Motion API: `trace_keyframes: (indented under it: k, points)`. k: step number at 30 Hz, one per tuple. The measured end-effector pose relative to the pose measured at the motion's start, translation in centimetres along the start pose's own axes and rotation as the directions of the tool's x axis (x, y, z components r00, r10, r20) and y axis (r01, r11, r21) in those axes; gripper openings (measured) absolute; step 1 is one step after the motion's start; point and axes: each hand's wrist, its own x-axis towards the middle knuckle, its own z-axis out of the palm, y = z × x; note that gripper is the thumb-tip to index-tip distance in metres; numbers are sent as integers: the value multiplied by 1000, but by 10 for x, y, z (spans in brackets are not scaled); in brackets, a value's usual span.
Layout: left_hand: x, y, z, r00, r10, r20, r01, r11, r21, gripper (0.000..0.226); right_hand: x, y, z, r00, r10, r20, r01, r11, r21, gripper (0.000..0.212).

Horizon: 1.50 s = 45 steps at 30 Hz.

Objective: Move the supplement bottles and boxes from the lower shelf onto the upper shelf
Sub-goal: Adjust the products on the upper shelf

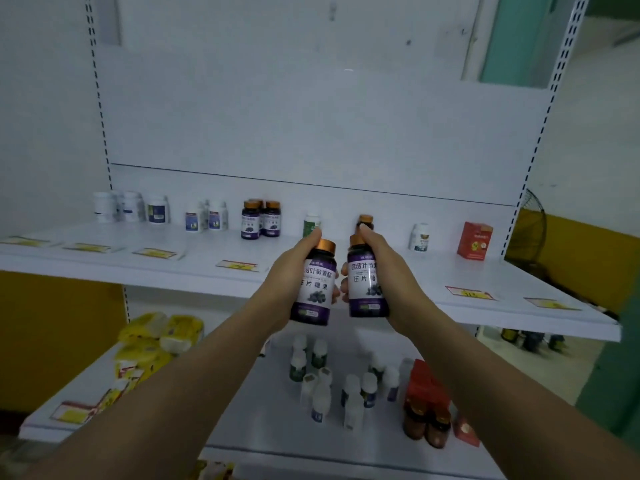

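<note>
My left hand [294, 268] grips a dark purple-labelled bottle with a copper cap [313, 289], held upright in front of the upper shelf [194, 268]. My right hand [384, 268] grips a matching purple bottle [363, 285] beside it. On the upper shelf stand white bottles [131, 206], three dark purple bottles [260, 219], a green-labelled bottle [311, 224], a brown bottle [365, 221], a white bottle [419, 237] and a red box [474, 240]. The lower shelf [263, 417] holds several white-capped bottles [325, 379], brown bottles [427, 424] and red boxes [424, 382].
Yellow packets [156, 341] lie at the left of the lower shelf. Yellow price tags [239, 265] line the upper shelf's front edge. White perforated uprights [98, 98] frame the shelving. A fan [531, 223] stands behind at the right.
</note>
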Motion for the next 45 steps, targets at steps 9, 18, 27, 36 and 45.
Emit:
trace_keyframes:
  k: [9, 18, 27, 36, 45]
  points:
    - [8, 45, -60, 989, 146, 25, -148, 978, 146, 20, 37, -12, 61, 984, -36, 173, 33, 999, 19, 28]
    - [53, 68, -132, 981, 187, -56, -162, 939, 303, 47, 91, -4, 104, 971, -69, 229, 94, 990, -101, 16]
    - [142, 66, -169, 974, 219, -54, -171, 872, 458, 45, 182, 21, 112, 966, -126, 225, 188, 941, -282, 38]
    - [235, 43, -197, 961, 189, -203, -52, 841, 538, 49, 278, 45, 110, 995, -15, 96, 63, 848, -526, 45]
    - [272, 29, -221, 954, 294, -65, -170, 703, 690, 66, 311, 61, 129, 994, -71, 79, 105, 534, -839, 25]
